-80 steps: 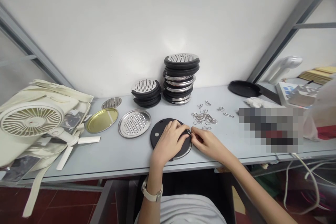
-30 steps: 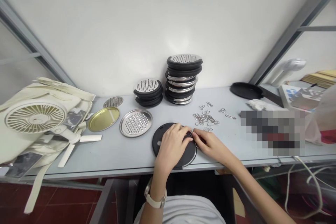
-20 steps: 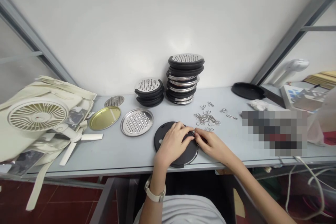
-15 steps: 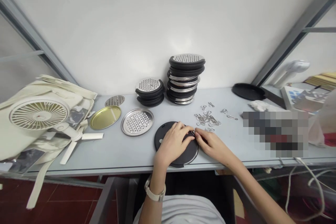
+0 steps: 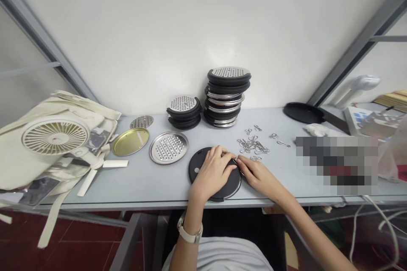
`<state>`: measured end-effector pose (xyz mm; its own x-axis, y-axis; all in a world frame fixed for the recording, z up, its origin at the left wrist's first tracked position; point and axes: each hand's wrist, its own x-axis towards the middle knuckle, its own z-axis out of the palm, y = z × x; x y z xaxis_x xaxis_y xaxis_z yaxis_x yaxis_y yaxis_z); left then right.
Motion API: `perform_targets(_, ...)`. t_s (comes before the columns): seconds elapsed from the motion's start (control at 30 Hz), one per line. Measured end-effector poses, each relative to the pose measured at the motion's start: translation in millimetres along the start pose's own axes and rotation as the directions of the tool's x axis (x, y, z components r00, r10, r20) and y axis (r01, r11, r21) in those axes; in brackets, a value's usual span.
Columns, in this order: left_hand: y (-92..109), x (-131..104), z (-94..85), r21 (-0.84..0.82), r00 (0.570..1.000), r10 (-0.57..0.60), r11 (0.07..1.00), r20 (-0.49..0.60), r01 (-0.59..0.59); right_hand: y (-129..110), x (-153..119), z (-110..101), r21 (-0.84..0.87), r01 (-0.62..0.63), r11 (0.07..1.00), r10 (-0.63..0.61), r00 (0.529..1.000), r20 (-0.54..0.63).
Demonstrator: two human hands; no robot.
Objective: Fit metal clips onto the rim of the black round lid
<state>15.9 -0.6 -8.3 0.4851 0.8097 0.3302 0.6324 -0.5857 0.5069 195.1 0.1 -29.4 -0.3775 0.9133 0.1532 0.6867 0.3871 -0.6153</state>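
A round black disc [image 5: 227, 186] with a metal edge showing at its lower right lies on the table before me. My left hand [image 5: 215, 169] rests over it, with thumb and fingers closed at its upper right rim. Right there, my right hand [image 5: 252, 172] pinches a small metal wire clip [image 5: 234, 161], mostly hidden by the fingertips. Just beyond that hand lies a loose heap of similar wire clips [image 5: 253, 145]. To the left are a round metal grater plate [image 5: 168, 147] and a gold-coloured round lid [image 5: 130, 142].
Behind stand a tall stack of black and metal discs [image 5: 226, 103] and a shorter stack [image 5: 183, 114]. A white fan [image 5: 55, 137] on a cream bag occupies the left end. At the right are a black round tray [image 5: 303, 112] and a plastic bag [image 5: 391, 152].
The whole view has shifted slightly. Both hands stay at the disc's upper right rim, with hardly any visible finger movement.
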Motion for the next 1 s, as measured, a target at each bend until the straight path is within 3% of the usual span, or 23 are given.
perform_targets(1.0,0.2,-0.3,-3.4,0.07,1.0,0.011,0.997,0.029,-0.013,-0.1,0.3,2.1,0.025,-0.018,1.0,0.019,1.0,-0.025)
